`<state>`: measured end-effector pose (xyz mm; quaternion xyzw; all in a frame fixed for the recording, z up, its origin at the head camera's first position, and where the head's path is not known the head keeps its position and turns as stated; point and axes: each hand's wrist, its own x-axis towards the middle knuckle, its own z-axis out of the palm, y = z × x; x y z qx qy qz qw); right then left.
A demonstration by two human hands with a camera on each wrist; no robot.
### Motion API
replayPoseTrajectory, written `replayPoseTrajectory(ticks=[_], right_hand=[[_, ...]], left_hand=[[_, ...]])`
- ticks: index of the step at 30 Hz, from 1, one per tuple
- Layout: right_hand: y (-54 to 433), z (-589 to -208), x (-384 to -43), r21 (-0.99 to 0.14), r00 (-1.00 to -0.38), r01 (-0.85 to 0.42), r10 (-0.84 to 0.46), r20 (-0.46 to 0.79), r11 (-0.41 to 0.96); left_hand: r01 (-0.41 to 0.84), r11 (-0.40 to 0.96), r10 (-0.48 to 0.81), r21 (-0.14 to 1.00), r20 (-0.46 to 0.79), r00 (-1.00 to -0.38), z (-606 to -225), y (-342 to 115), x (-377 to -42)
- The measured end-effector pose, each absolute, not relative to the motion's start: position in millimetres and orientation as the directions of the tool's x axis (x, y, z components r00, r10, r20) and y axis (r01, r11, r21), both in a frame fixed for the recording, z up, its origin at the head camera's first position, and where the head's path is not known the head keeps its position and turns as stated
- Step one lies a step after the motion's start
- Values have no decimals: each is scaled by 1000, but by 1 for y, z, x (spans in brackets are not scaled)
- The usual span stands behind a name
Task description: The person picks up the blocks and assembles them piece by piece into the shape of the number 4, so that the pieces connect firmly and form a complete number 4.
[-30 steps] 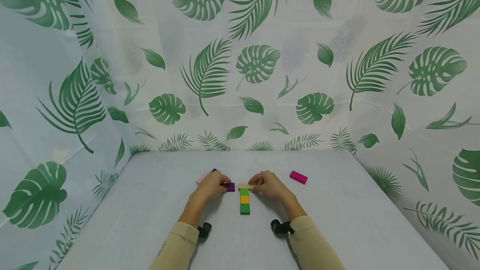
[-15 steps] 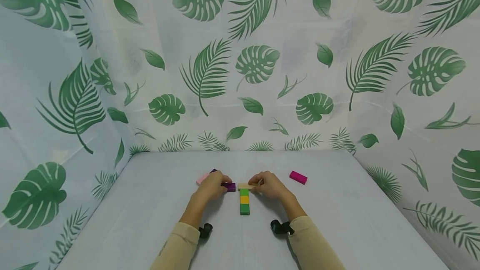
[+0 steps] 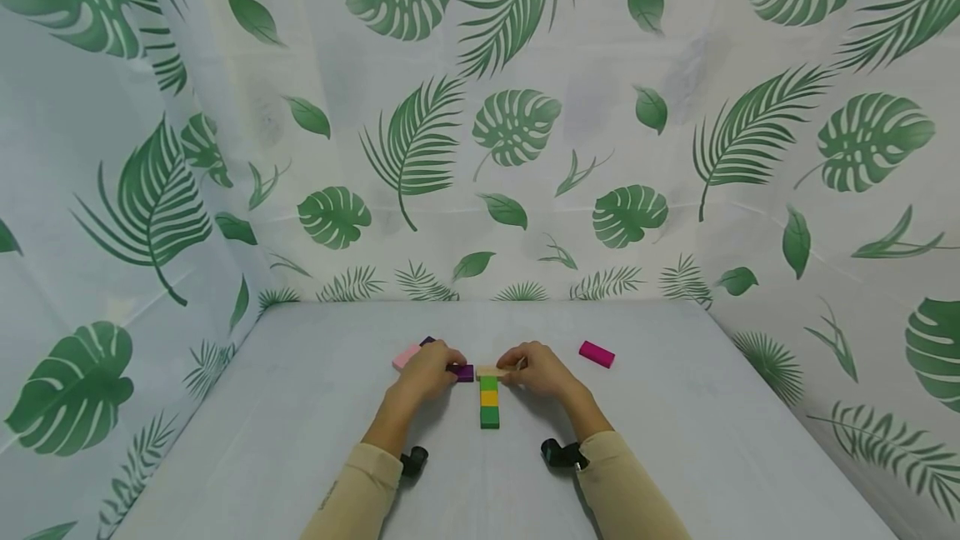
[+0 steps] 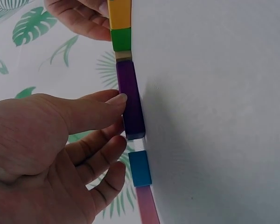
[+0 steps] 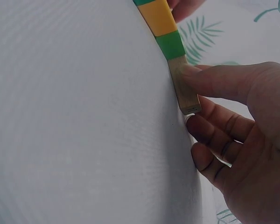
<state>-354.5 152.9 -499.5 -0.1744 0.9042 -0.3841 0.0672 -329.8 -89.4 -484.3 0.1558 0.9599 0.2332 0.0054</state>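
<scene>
My left hand point(image 3: 427, 371) pinches a dark purple block point(image 4: 131, 100) between thumb and fingers, low on the table. The block's right end lies close to the left end of a plain wooden block point(image 5: 183, 86). That wooden block is pinched by my right hand point(image 3: 542, 369), thumb on its near side. From the wooden block a row runs toward me: a light green block point(image 3: 488, 383), a yellow block point(image 3: 489, 398) and a darker green block point(image 3: 490, 417). The fingertips behind both pinched blocks are partly hidden.
Behind my left hand lie a pink block point(image 3: 406, 356) and a dark block point(image 3: 427, 341); a blue block point(image 4: 140, 168) shows near the pink one in the left wrist view. A magenta block point(image 3: 597, 354) rests to the right. Leaf-printed cloth point(image 3: 517, 257) walls the table point(image 3: 300, 440).
My left hand has slid slightly right with the purple block, narrowing the gap to the wooden block. My right hand and the green and yellow row stay in place.
</scene>
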Motion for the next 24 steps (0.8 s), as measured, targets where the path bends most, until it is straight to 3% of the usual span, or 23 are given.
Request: replayPoseTrajectory(ticks=[24], right_hand=[[154, -500, -356, -722, -928, -263, -372, 8, 640]], left_hand=[[268, 845, 283, 463, 38, -958, -482, -84, -328]])
